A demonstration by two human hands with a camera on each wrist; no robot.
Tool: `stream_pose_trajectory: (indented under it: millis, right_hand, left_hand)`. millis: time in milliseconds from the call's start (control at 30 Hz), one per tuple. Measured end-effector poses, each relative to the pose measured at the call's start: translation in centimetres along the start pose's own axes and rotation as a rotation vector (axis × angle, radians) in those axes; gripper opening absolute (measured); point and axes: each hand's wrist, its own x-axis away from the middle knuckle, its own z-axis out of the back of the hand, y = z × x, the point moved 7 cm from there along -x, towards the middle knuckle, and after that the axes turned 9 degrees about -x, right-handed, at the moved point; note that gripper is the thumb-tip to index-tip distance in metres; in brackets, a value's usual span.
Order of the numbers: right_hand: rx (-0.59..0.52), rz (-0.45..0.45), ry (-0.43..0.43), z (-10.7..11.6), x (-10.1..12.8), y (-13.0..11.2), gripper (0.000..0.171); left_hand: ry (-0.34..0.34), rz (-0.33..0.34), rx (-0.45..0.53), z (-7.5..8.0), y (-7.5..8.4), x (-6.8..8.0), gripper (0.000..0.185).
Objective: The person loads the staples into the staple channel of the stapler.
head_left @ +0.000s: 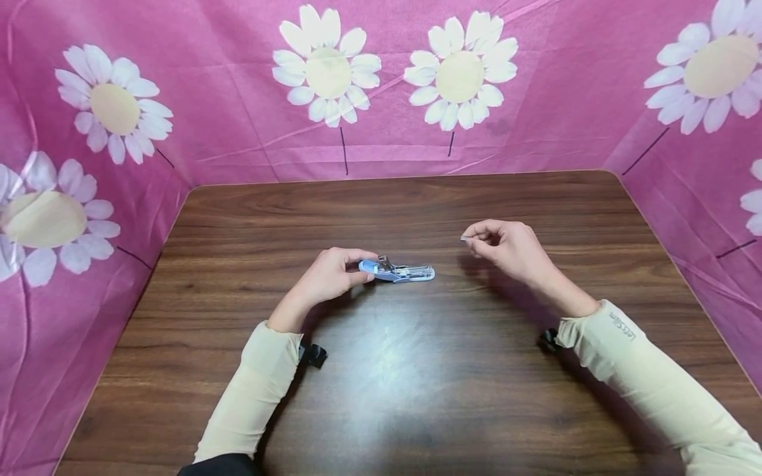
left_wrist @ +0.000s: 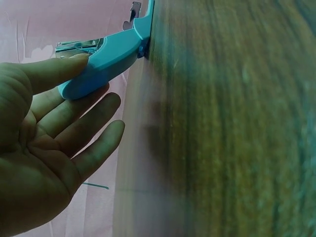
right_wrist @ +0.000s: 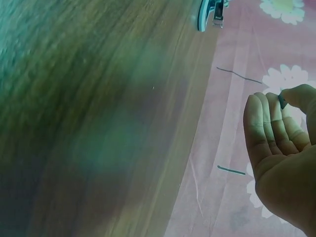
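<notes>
Near the middle of the table, a light blue stapler (head_left: pixel 389 272) lies opened up, its metal staple channel showing and pointing right. My left hand (head_left: pixel 326 276) pinches the stapler's left end between thumb and fingers; in the left wrist view the other fingers of that hand (left_wrist: pixel 49 128) spread loosely below the blue body (left_wrist: pixel 111 59). To the right of the stapler and apart from it, my right hand (head_left: pixel 513 250) is held above the table. Its thumb and fingertips pinch a short grey strip of staples (head_left: pixel 464 238), mostly hidden by the fingertips in the right wrist view.
The brown wood-grain table (head_left: pixel 381 396) ends at a straight back edge. Pink cloth (head_left: pixel 226 132) with large white flowers hangs behind it and at both sides. A black wrist strap (head_left: pixel 314 355) sits at the left cuff, another (head_left: pixel 546 340) at the right.
</notes>
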Motion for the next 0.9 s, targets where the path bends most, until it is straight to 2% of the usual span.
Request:
stream_pose_trajectory:
  millis: [233,433,900]
  right_hand:
    - [-0.057,-0.029,-0.026,-0.5,0.1,0.1,0.009]
    - [-0.046,-0.037,-0.026,-0.8,0.0,0.0,0.010]
    - [0.012,0.046,-0.039,-1.9,-0.4,-0.5,0.011]
  left_hand:
    - [0.003,-0.006,-0.017,0.0,0.0,0.0,0.033]
    - [0.012,-0.010,-0.032,0.1,0.1,0.0,0.034]
    - [0.006,-0.006,-0.068,-0.1,-0.1,-0.2,0.033]
